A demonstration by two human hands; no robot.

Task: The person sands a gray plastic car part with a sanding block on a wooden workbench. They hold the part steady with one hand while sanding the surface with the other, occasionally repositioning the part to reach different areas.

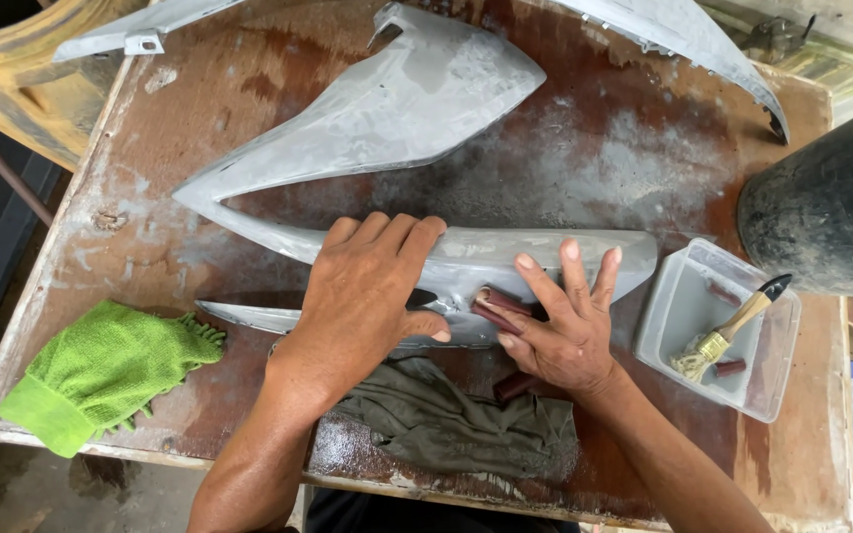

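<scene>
The worn wooden table (644, 148) carries everything. Across it lies the grey primed fairing panel (387, 128), its long lower arm running under both my hands. My left hand (362, 296) lies flat and open on that arm, pressing it down, gripping nothing. My right hand (560, 331), fingers spread, presses a reddish-brown folded sandpaper (499, 306) against the panel, I think. A dark olive rag (456, 424) lies just beneath, a green cloth (101, 370) at left, and a clear tub (683, 306) holds a paintbrush (733, 331).
</scene>
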